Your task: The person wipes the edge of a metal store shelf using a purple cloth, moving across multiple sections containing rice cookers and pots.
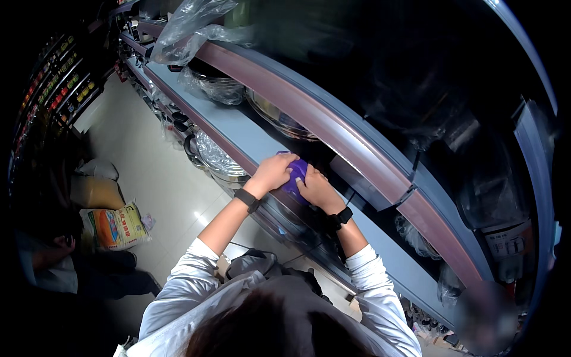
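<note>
Both my hands grip a crumpled purple cloth (296,178) at the front edge of a pale blue-grey metal shelf (261,143). My left hand (273,172) has its fingers over the cloth's upper left part. On the cloth's right side, my right hand (317,187) holds it with thumb and fingers. A black band circles each wrist. Just behind the hands on the same shelf sits a shiny metal pan (281,114), partly hidden by the shelf above. Below and left of my left hand is a plastic-wrapped steel pot (218,156) on a lower level.
The upper shelf's pinkish front rail (308,98) runs diagonally above my hands. A plastic-wrapped pot (218,85) stands farther along the shelf, near hanging clear plastic (192,31). On the tiled floor (169,192) lies a printed sack (117,225). Another person (53,263) is at the lower left.
</note>
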Action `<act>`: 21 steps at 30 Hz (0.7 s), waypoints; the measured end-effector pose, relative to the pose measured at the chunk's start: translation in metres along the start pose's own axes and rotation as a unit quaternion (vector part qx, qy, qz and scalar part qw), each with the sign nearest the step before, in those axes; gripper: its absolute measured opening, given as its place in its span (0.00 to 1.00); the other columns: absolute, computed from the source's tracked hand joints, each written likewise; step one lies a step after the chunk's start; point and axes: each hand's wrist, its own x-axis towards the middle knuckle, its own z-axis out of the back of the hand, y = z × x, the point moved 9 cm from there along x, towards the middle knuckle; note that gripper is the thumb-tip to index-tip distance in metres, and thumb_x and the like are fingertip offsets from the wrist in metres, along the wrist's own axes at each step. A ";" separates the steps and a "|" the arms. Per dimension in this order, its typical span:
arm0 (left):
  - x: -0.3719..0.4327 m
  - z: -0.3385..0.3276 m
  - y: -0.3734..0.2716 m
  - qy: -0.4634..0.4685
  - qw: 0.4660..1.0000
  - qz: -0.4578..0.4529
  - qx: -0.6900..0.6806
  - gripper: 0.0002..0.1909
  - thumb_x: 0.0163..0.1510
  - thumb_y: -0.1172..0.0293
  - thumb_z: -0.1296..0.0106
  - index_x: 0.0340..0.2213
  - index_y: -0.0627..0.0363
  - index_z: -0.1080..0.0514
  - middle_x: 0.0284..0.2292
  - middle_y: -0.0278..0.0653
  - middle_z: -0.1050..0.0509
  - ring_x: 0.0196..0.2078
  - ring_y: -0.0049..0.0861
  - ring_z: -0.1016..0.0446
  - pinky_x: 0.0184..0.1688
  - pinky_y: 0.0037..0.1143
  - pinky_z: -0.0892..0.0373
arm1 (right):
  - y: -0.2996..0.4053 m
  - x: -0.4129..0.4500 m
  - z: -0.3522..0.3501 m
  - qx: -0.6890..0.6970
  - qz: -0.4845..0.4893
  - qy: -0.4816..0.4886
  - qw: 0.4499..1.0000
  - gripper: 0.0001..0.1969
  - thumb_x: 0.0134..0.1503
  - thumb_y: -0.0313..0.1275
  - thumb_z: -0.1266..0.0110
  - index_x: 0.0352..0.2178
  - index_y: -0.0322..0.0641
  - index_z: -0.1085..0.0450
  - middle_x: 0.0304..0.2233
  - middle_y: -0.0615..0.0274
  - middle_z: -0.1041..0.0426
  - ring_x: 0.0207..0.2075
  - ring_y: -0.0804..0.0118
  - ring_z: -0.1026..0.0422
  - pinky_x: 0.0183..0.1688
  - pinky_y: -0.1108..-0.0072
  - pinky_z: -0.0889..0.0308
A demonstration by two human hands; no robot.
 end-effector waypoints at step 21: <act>0.038 -0.025 0.022 0.067 0.994 -0.062 0.064 0.11 0.52 0.69 0.45 0.34 0.65 0.24 0.37 0.56 0.22 0.42 0.50 0.24 0.45 0.42 0.29 | -0.025 0.059 0.012 0.013 -0.028 0.032 0.999 0.15 0.51 0.25 0.49 0.38 0.23 0.26 0.35 0.31 0.24 0.39 0.40 0.24 0.47 0.63 0.29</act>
